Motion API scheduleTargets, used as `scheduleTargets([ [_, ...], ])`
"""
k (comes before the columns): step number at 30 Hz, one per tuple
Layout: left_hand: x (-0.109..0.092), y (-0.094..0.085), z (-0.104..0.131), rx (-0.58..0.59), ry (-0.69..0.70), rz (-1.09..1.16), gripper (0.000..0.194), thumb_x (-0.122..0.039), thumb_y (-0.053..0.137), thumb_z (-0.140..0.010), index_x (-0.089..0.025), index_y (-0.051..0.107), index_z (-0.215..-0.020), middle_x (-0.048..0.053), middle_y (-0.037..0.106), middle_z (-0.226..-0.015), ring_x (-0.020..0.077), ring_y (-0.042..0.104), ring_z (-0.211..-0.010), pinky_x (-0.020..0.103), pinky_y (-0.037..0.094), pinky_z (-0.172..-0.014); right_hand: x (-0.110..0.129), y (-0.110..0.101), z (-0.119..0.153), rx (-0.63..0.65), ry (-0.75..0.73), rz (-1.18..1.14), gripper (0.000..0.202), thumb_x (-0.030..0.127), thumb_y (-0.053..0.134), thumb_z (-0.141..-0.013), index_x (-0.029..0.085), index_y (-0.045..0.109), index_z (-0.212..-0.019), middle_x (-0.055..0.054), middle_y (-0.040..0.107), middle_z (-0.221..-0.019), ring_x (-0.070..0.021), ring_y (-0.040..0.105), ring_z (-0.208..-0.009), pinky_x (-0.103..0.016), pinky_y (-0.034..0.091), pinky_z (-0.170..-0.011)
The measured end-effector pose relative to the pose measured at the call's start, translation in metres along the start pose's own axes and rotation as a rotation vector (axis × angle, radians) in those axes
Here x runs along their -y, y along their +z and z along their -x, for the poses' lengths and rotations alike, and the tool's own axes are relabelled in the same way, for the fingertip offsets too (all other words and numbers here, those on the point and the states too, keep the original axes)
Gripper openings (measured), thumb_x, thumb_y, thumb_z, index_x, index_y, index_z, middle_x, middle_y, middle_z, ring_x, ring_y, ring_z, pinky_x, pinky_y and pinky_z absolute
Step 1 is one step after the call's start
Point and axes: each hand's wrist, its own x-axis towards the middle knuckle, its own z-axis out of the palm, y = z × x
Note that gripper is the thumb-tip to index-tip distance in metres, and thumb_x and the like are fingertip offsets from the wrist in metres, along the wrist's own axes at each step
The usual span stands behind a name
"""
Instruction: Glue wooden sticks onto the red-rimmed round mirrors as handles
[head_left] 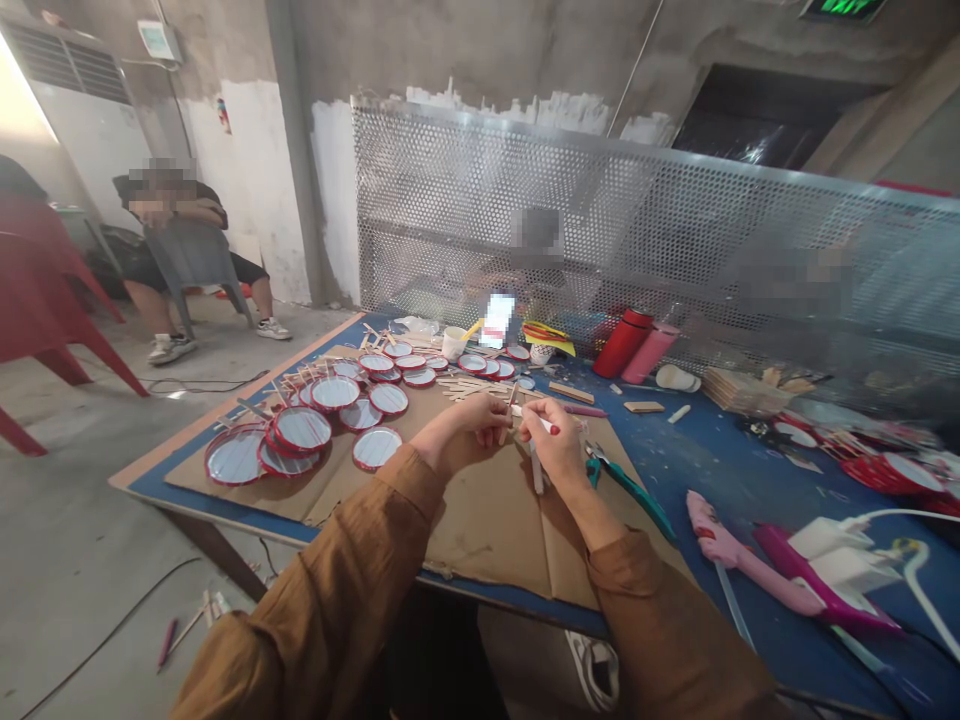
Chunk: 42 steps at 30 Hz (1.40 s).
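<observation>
My left hand [477, 432] is closed on a small wooden stick [514, 397], held up over the cardboard sheet [480, 540]. Close on its right, my right hand [553, 438] pinches a white marker [519, 410] with a red end. The marker's tip is near the stick; whether they touch I cannot tell. Under my right hand a pale strip [538, 472] lies on the cardboard. Teal-handled pliers [634, 492] rest just right of my right wrist. Left of my hands are several round, red-rimmed discs [301, 430], some stacked, some with sticks.
A pink glue gun [720, 535] and a magenta power strip [817, 580] with plugs lie on the blue table [660, 445] at right. Behind stand a red bottle [624, 340], a pink bottle [651, 352], a paper cup [453, 343], a lit phone [497, 320] and a perforated metal screen [465, 180].
</observation>
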Motion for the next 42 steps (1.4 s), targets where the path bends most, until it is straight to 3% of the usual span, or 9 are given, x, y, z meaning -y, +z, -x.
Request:
scheduleTargets([
  [8,-0.0025,-0.0004,0.0024,0.009,0.004,0.012,0.017,-0.023,0.047,-0.088,-0.014,0.052,-0.074,-0.003,0.058,-0.052,0.0064,0.053,-0.040,0.017,0.044,-0.047,-0.0053,-0.0004,-0.0013,-0.043,-0.012,-0.022,0.024,0.045,0.057,-0.079,0.021,0.056,-0.079,-0.001,0.065,-0.067,-0.0150,0.059,-0.052,-0.028,0.049,-0.057],
  [15,0.0007,-0.0010,0.0017,0.004,0.022,0.011,0.017,-0.028,0.053,-0.086,-0.013,0.057,-0.078,-0.003,0.060,-0.054,0.0068,0.053,-0.040,0.017,0.044,-0.047,-0.0054,-0.0002,-0.0018,0.016,-0.002,-0.039,0.024,0.044,0.056,-0.078,0.021,0.056,-0.078,-0.002,0.064,-0.067,-0.0160,0.059,-0.053,-0.028,0.048,-0.054],
  [21,0.0027,-0.0015,-0.0007,0.009,0.019,0.003,0.017,-0.027,0.051,-0.086,-0.013,0.055,-0.076,-0.003,0.059,-0.053,0.0069,0.054,-0.040,0.017,0.044,-0.047,-0.0049,-0.0007,-0.0020,-0.026,0.007,-0.044,0.024,0.045,0.057,-0.078,0.021,0.056,-0.078,-0.001,0.064,-0.066,-0.0150,0.058,-0.051,-0.028,0.048,-0.054],
  [42,-0.0032,-0.0003,0.0041,-0.011,-0.011,-0.008,0.018,-0.026,0.051,-0.088,-0.014,0.055,-0.076,-0.004,0.059,-0.053,0.0066,0.053,-0.040,0.018,0.045,-0.049,-0.0030,-0.0006,0.0003,0.018,0.023,-0.068,0.022,0.042,0.056,-0.077,0.020,0.056,-0.077,-0.001,0.061,-0.065,-0.0151,0.058,-0.053,-0.027,0.048,-0.052],
])
